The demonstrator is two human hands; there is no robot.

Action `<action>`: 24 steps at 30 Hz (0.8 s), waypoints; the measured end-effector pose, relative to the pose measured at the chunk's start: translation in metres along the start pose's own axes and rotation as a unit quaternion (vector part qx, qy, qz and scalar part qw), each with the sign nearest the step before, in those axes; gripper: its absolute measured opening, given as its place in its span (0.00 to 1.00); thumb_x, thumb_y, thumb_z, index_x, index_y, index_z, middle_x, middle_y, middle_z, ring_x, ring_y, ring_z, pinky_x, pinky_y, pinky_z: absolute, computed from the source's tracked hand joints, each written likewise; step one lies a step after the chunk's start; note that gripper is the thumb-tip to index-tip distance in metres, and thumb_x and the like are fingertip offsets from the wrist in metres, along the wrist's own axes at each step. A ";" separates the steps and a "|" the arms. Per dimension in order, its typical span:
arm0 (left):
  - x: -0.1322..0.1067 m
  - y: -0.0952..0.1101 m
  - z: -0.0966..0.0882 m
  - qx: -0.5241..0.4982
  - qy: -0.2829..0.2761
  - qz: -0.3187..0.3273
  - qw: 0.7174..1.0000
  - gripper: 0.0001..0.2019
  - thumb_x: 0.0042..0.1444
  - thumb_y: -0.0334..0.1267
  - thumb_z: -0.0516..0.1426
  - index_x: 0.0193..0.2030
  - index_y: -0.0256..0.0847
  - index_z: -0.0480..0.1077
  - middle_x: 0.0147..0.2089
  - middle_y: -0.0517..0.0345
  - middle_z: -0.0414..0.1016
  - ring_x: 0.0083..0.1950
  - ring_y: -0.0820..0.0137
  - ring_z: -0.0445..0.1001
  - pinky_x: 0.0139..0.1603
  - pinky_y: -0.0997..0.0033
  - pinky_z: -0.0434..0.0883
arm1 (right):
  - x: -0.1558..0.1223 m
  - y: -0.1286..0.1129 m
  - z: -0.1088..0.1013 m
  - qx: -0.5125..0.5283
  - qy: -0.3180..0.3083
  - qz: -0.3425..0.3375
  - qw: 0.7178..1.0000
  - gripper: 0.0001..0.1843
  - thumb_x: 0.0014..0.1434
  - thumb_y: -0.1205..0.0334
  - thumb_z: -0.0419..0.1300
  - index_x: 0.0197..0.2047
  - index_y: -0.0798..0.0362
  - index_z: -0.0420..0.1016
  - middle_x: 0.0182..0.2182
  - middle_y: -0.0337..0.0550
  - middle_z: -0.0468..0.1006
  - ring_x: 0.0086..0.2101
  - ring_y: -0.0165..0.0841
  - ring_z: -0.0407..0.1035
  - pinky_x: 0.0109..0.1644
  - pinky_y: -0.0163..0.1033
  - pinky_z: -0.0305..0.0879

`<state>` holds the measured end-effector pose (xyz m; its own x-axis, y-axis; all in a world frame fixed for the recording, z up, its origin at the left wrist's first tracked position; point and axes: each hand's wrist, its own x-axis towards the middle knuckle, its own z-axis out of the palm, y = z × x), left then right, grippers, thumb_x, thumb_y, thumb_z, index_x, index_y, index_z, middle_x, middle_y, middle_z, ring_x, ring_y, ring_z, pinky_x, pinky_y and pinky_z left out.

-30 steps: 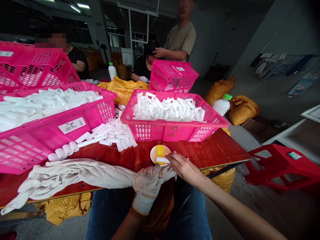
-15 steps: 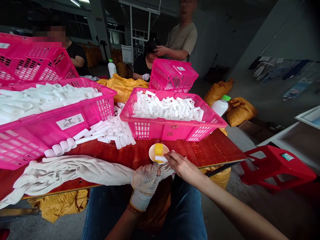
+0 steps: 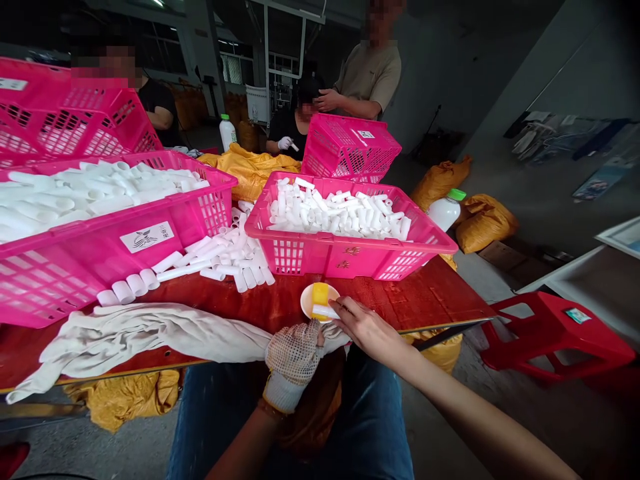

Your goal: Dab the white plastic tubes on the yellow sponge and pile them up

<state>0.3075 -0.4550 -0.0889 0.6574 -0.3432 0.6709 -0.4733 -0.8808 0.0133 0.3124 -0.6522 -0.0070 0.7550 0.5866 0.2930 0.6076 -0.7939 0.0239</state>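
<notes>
Right grip: bare fingers pinching one end of a white tube.
White tube: left of the right grip, overlapping the yellow block in a pale bowl.
Left grip: gloved, over the cloth; cannot tell whether it holds anything.
Pink basket: beyond both grips, on the bench.

Lighting: uneven; foreground moderately bright, background dim. Visible source: one ceiling lamp, a small white streak at the top edge. Highlights: white tubes, palest area, fine detail partly washed out; faint sheen on red surface. Shadows: deep between the jeans legs. Upper right corner: fades to black. Distortion: wide-angle; right forearm stretched towards the lower edge. Definition: hanging cloths soft; co-workers' heads pixelated.
</notes>
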 end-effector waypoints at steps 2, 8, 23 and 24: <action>-0.003 0.000 0.003 -0.004 0.000 -0.003 1.000 0.08 0.65 0.35 0.54 0.41 0.40 0.76 0.30 0.58 0.80 0.30 0.64 0.77 0.34 0.61 0.65 | -0.001 -0.002 0.002 0.013 0.026 0.012 1.000 0.20 0.71 0.64 0.53 0.64 0.59 0.65 0.51 0.56 0.77 0.50 0.43 0.77 0.54 0.47 0.79; -0.001 0.001 0.005 -0.012 0.013 -0.033 0.999 0.09 0.65 0.35 0.54 0.37 0.41 0.76 0.29 0.60 0.79 0.28 0.65 0.76 0.34 0.62 0.66 | -0.004 0.005 0.004 0.022 0.007 -0.050 0.998 0.21 0.70 0.72 0.50 0.65 0.60 0.65 0.51 0.56 0.77 0.51 0.42 0.76 0.59 0.50 0.76; 0.014 -0.003 -0.023 -0.096 -0.027 -0.074 0.992 0.07 0.67 0.41 0.57 0.41 0.45 0.75 0.35 0.56 0.77 0.33 0.69 0.74 0.34 0.67 0.73 | -0.009 0.003 0.026 -0.017 0.159 -0.034 0.986 0.19 0.72 0.63 0.48 0.62 0.52 0.70 0.50 0.53 0.82 0.46 0.44 0.81 0.47 0.41 0.81; 0.022 -0.007 -0.029 -0.098 -0.011 -0.061 0.993 0.06 0.67 0.43 0.57 0.43 0.46 0.74 0.40 0.55 0.77 0.37 0.68 0.75 0.37 0.67 0.74 | -0.008 0.005 0.035 -0.025 0.188 -0.042 0.981 0.18 0.71 0.62 0.50 0.60 0.50 0.72 0.48 0.51 0.83 0.45 0.44 0.82 0.45 0.39 0.81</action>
<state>0.3081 -0.4471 -0.0530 0.7278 -0.2474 0.6397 -0.4938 -0.8362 0.2385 0.3182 -0.6558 -0.0429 0.5523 0.5572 0.6201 0.6441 -0.7575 0.1070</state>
